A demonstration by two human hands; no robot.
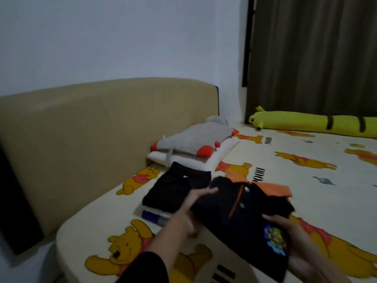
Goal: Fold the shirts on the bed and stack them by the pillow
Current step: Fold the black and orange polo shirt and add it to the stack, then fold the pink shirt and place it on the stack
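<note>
Both hands carry a folded black polo shirt with an orange collar and placket, white buttons and a round colourful badge on the chest. The left hand grips its left edge, thumb lying on top of the cloth and fingers tucked beneath; the right hand clamps the right side near the badge, though motion blur hides how its fingers curl. Just left of the left hand and beyond it sits a stack of folded shirts: soft black fabric on top, a white and blue layer showing below. Beyond that stack lies a flat white pillow topped by a grey plush cushion with red corners. Everything rests on a cream bedsheet printed with yellow bears, and far beyond the right hand stretches a long yellow plush bolster.
</note>
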